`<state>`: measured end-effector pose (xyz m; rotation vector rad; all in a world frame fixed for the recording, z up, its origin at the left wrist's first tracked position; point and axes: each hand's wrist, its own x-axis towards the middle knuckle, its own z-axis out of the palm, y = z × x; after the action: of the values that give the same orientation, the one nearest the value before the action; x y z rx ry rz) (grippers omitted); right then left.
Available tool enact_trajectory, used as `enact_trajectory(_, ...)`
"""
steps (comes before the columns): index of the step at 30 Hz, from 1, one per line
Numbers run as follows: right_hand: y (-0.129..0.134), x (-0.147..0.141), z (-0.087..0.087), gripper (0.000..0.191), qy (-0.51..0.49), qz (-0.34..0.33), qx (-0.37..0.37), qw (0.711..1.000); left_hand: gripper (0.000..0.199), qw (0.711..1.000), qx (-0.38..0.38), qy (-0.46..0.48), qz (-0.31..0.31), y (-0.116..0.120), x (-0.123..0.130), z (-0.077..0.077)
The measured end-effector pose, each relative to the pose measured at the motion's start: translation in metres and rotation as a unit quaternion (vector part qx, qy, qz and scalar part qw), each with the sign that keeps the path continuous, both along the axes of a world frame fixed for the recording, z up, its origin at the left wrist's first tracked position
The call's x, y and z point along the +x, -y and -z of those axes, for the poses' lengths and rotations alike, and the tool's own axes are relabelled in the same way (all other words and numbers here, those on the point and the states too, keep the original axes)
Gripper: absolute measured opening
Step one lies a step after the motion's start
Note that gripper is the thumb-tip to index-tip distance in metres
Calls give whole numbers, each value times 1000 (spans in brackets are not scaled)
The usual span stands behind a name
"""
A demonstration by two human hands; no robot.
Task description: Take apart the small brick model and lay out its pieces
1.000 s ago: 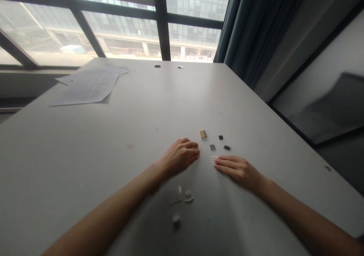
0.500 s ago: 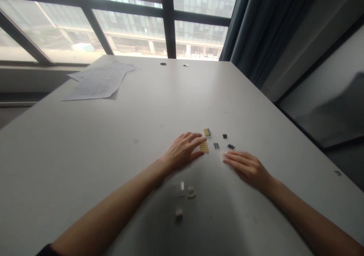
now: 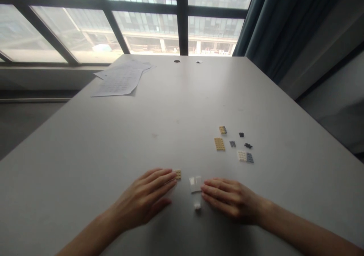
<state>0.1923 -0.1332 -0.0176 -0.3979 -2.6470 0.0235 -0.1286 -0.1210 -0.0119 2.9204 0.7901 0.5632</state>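
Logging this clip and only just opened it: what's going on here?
A person's left hand has its fingertips at a small tan piece on a white table. The right hand rests beside some clear pieces; whether it covers anything is hidden. Beyond them lie a flat yellow piece, a white-and-grey cluster and small dark pieces, with papers farther off.

A small studded tan plate [image 3: 178,174] lies flat, partly covered by the left hand's [image 3: 152,194] fingertips. At its 3 o'clock lies a clear piece [image 3: 192,184], right at the right hand's [image 3: 227,197] fingertips; contact is unclear. A small white block [image 3: 197,206] sits at the clear piece's 6 o'clock. Well off at its 1 o'clock is a flat yellow plate [image 3: 219,144], with a yellow-grey plate [image 3: 223,129] at 12, a grey piece [image 3: 232,144] at 3 and a white-grey plate [image 3: 245,156] at 4.
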Motion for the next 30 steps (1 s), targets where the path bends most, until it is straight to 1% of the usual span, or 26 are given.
enact_trajectory(3,-2,-3,1,24,-1,2,18,1000,57,999,-7,-49,11,2,3,7)
enact_trajectory(6,0,0,1,24,-5,11,25,1000,64,997,-22,-64,23,0,5,12)
enact_trajectory(11,4,6,1,22,-12,29,15,999,65,997,-17,-73,37,-3,7,13)
enact_trajectory(15,3,19,2,23,-8,44,3,999,66,998,-8,-64,27,-14,11,10)
enact_trajectory(18,2,37,4,25,-11,76,-8,997,63,998,-7,-61,26,-29,21,9)
enact_trajectory(20,2,51,6,26,-18,101,-7,995,62,998,-17,-58,34,-39,34,9)
enact_trajectory(23,3,75,8,26,-28,144,3,989,60,996,-47,-55,57,-48,66,7)
enact_trajectory(27,5,107,9,30,-24,201,8,979,61,992,-80,-41,92,-53,114,6)
enact_trajectory(30,7,123,9,30,-18,234,12,972,63,990,-82,-33,110,-55,138,7)
